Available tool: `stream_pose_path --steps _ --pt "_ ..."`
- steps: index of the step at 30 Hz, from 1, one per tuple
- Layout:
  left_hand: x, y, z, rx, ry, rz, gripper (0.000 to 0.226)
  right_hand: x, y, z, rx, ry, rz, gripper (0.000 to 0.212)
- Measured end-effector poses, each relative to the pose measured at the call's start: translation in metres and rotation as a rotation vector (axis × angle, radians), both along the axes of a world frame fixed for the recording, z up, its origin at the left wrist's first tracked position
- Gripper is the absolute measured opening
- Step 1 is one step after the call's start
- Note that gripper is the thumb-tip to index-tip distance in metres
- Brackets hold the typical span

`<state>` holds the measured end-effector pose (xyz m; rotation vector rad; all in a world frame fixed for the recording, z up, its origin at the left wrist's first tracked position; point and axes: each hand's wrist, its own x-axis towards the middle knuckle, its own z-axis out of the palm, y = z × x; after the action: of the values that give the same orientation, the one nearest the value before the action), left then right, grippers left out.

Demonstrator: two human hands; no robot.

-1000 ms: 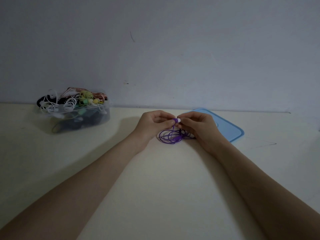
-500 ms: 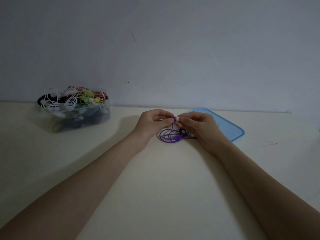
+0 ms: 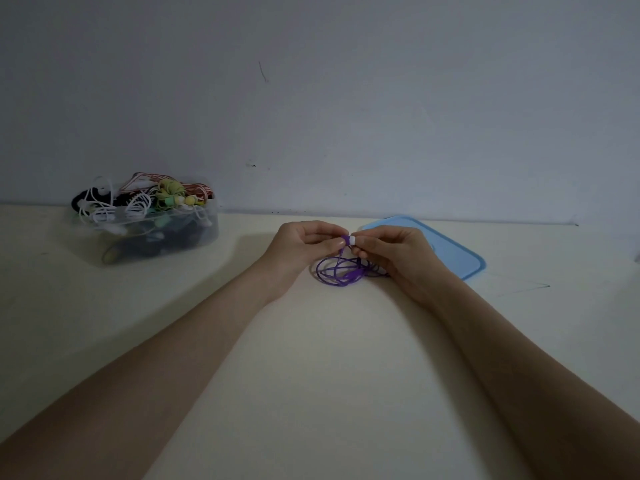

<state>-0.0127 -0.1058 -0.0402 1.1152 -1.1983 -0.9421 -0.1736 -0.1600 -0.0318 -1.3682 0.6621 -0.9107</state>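
cable: purple
earbud: purple, white tip
lid, 3 o'clock: light blue
box, 10 o'clock: clear
table: cream

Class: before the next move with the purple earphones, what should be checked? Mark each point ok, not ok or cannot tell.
1. Left hand pinches the purple earbud: ok.
2. Right hand pinches the same earbud: ok.
3. Purple cable rests loosely looped on the table: ok.
4. Cable free of knots: cannot tell.
5. Clear box of other earphones stands apart from the cable: ok.
6. Blue lid is off the box: ok.
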Motion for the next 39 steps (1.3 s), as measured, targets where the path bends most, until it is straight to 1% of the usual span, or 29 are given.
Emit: stream_pose_path --steps 8,14,20,28,36,39 --pt "0.0007 -0.0022 -0.0007 0.014 0.021 0.024 0.014 0.0008 -0.0025 -0.0024 0.069 -0.085 -0.014 0.009" --pt "-0.0002 -0.0021 -0.0016 -0.002 0.012 0.016 0.014 0.0006 -0.0025 -0.0017 0.076 -0.079 -0.026 0.009" --pt "0.0019 -0.0023 -0.0022 -0.001 0.005 -0.038 0.013 -0.0007 -0.0012 -0.0007 0.041 -0.046 -0.003 0.008" --pt "0.0020 -0.0043 -0.0028 0.021 0.044 0.016 0.013 0.0004 0.0000 -0.0018 0.000 -0.040 0.009 0.007" --pt "0.0016 -0.0019 -0.0009 0.000 -0.008 -0.040 0.013 -0.0008 0.0015 -0.0009 0.009 -0.037 0.005 0.018" --pt "-0.0010 -0.0008 -0.0009 -0.005 -0.012 -0.012 0.012 0.0000 0.0019 -0.0004 0.007 -0.038 -0.005 0.015"
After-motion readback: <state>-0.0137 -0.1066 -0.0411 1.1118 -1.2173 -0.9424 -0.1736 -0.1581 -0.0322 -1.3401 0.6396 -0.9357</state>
